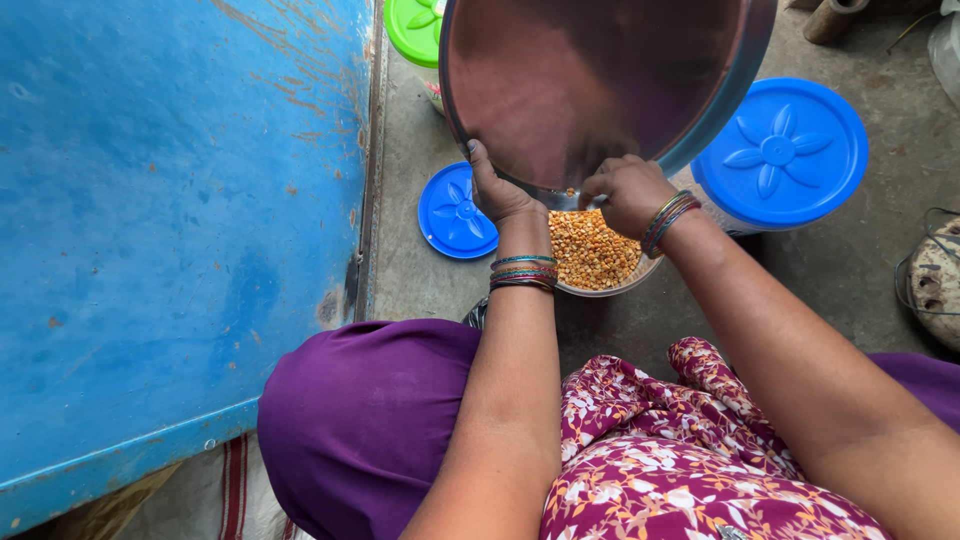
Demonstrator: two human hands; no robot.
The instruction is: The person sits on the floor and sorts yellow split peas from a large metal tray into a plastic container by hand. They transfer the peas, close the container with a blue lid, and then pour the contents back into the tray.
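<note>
A large round steel plate is tilted steeply, its lower rim over an open clear jar filled with yellow split lentils. My left hand grips the plate's lower rim on the left. My right hand grips the rim just to the right of it. Both wrists carry several coloured bangles. A few lentils cling to the plate's rim between the hands.
A blue flower-patterned lid lies on the concrete floor left of the jar. A closed jar with a larger blue lid stands at the right, a green-lidded jar behind. A blue painted metal surface fills the left. My purple-clad knee is below.
</note>
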